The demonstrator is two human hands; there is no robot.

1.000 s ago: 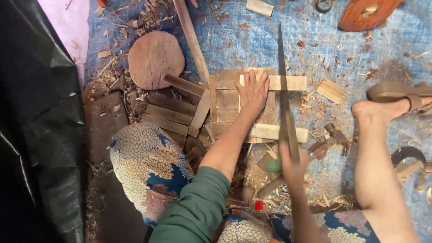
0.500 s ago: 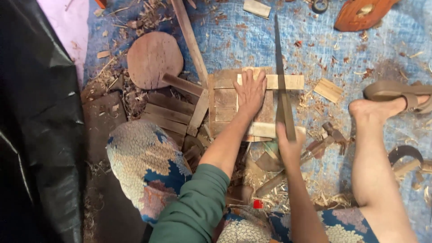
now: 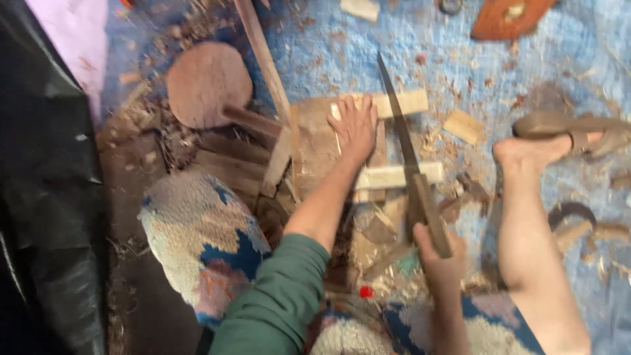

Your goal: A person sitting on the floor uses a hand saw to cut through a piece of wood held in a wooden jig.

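On the blue tarp-covered floor [image 3: 407,39], a pale wood strip [image 3: 394,175] lies crosswise over a darker board [image 3: 315,141], and the long dark blade of a handsaw [image 3: 397,118] stands just beside it, angled away from the person. The right hand [image 3: 442,253] has its fingers wrapped tight around the saw's wooden handle. The left hand [image 3: 355,128] lies flat with fingers spread, pressing down on the board and the stacked pieces beneath, close to the blade. A second pale strip [image 3: 394,102] lies farther off, partly under the blade's tip. Whether the blade sits in a cut I cannot tell through the blur; the near strip looks whole, so the sawing seems at an early stage, though shavings and offcuts all around suggest plenty of cutting already done here. A small cut block [image 3: 463,126] lies to the right, near a bare foot [image 3: 526,151]. A round wooden paddle [image 3: 209,84] rests to the left above dark slats [image 3: 230,167]. No container shows; the chips simply litter the floor, and a patterned cushion [image 3: 197,236] sits nearest the viewer.
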